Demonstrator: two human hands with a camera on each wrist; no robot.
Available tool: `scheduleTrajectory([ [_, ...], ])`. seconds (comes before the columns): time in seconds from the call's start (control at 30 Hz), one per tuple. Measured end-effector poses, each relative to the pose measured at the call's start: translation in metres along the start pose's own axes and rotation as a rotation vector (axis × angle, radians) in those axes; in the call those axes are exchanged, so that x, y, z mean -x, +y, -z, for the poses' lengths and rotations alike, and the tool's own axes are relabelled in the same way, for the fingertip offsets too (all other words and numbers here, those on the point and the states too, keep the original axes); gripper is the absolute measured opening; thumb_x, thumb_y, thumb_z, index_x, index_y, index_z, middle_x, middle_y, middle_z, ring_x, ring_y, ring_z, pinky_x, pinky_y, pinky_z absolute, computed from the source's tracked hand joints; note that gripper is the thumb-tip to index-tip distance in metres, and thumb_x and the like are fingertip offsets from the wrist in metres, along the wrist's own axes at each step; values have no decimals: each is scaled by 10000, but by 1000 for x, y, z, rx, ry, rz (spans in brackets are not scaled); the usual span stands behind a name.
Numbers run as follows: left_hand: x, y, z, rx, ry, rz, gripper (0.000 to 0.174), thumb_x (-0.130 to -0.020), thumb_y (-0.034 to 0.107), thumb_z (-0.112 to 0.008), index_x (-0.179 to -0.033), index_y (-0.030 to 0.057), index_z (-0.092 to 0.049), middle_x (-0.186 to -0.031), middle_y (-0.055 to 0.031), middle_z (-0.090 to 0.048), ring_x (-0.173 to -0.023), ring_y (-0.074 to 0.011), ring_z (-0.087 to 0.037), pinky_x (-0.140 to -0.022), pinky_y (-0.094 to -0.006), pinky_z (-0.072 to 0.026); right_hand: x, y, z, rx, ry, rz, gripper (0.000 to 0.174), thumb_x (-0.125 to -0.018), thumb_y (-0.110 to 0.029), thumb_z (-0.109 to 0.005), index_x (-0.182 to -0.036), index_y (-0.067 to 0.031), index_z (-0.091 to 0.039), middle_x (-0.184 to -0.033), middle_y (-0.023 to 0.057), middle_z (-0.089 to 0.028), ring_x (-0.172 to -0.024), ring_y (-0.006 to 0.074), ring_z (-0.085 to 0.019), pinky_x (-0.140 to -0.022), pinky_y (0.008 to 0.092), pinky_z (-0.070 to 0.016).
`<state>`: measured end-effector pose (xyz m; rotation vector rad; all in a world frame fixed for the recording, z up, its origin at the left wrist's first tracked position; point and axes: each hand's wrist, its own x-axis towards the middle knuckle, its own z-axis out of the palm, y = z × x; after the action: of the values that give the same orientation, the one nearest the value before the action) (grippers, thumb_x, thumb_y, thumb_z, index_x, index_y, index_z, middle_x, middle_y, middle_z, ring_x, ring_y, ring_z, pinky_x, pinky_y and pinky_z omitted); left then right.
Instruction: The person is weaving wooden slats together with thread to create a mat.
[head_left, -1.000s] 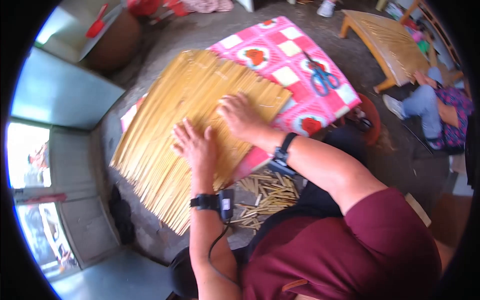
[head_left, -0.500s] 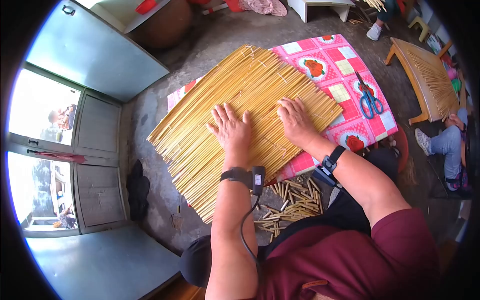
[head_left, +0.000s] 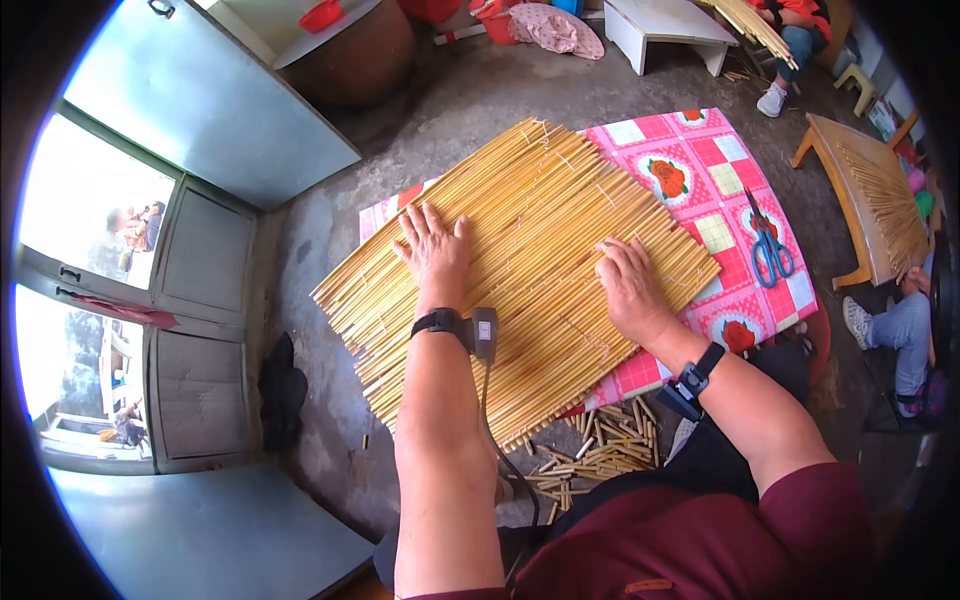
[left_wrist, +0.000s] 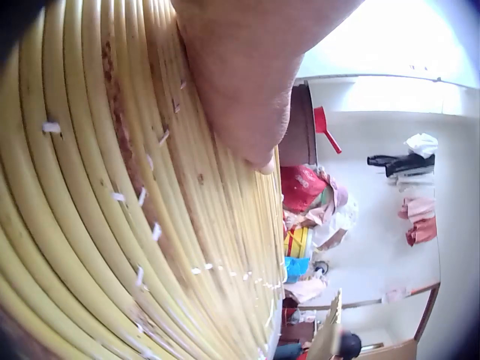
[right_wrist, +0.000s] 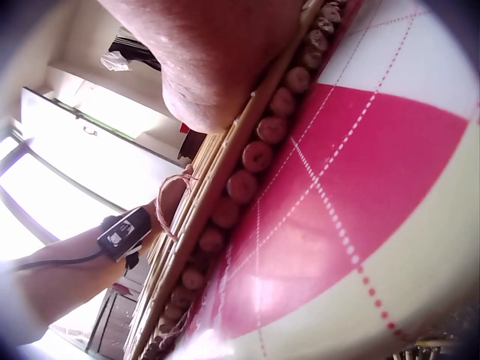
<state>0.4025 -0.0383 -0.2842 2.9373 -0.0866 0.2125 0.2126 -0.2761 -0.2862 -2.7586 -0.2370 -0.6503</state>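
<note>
A mat of yellow reed-like stalks [head_left: 530, 260], bound in places with pale string, lies on a pink checked rose-print cloth [head_left: 670, 355] over a low table. My left hand [head_left: 437, 255] rests palm down on the mat's left part, fingers spread. Toward its right side my right hand [head_left: 632, 290] presses on the stalks with its fingers bent. In the left wrist view, the left hand [left_wrist: 240, 82] lies along stalks with short white ties. The right wrist view shows the right hand [right_wrist: 214, 67] over the mat's edge, where round stalk ends [right_wrist: 257, 157] line up above the cloth.
Blue-handled scissors [head_left: 768, 255] lie on the cloth at right. Short cut stalk pieces [head_left: 615, 450] are heaped on the floor near my legs. A low wooden table [head_left: 870, 200] holds more stalks at far right, with a seated person [head_left: 900, 330] beside it. Metal cabinets [head_left: 215, 100] stand left.
My hands have spread apart: the left has slid across the mat toward its left edge, while the right keeps near the right side. The head view has also shifted.
</note>
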Motion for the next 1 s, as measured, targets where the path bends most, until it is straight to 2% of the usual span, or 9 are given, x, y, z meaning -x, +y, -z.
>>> scheduleTrajectory([
  [0.07,1,1,-1,-22,-31,5,740,-933,531,-404,-1494,67,-276,-1582,-133,-180,-1473,-278,-100,-1156,-547,-82,0,-3,1,5,-21,6,158,-886,-79,-417,-1003,-15,-500,-1229,209,-537,-1233,366,-459,-1083,532,-281],
  [0.23,-3,-1,11,-45,-58,-25,741,-916,558,-437,-1449,53,-341,-1567,-146,-216,-1459,-279,-152,-1134,-526,-149,-3,-5,0,-3,-41,-18,140,-906,-96,-417,-992,-18,-496,-1235,207,-535,-1244,364,-453,-1093,532,-276],
  [0.33,-5,-3,15,-24,-87,-38,806,-907,588,-436,-1481,44,-283,-1570,-154,-199,-1459,-296,-147,-1150,-534,-124,-3,-5,0,9,-47,-16,135,-908,-100,-423,-990,-20,-495,-1236,211,-534,-1245,368,-453,-1095,533,-275],
  [0.5,-8,-7,12,30,-88,-24,813,-899,606,-444,-1495,78,-274,-1569,-164,-195,-1464,-295,-113,-1152,-525,-112,-4,-8,2,11,-55,-10,126,-904,-92,-436,-987,-18,-494,-1236,218,-535,-1237,376,-458,-1089,531,-287],
  [0.63,-6,-6,6,-38,18,-34,802,-902,621,-426,-1500,107,-280,-1578,-159,-170,-1473,-288,-83,-1160,-530,-86,-5,-6,1,17,-58,1,124,-905,-92,-441,-989,-16,-493,-1237,219,-536,-1233,378,-460,-1088,528,-291],
  [0.73,-9,-8,6,-13,-31,-37,796,-907,627,-402,-1499,107,-285,-1586,-157,-144,-1479,-280,-64,-1163,-537,-71,-6,-7,1,24,-54,-10,125,-908,-95,-445,-989,-14,-494,-1237,216,-538,-1232,375,-462,-1085,526,-294],
  [1.0,-14,-9,10,-21,-86,-27,793,-896,622,-430,-1495,120,-298,-1584,-153,-154,-1477,-273,-93,-1155,-551,-98,-6,-5,0,19,-48,9,135,-912,-103,-453,-998,-9,-497,-1227,211,-541,-1226,373,-466,-1079,528,-298],
])
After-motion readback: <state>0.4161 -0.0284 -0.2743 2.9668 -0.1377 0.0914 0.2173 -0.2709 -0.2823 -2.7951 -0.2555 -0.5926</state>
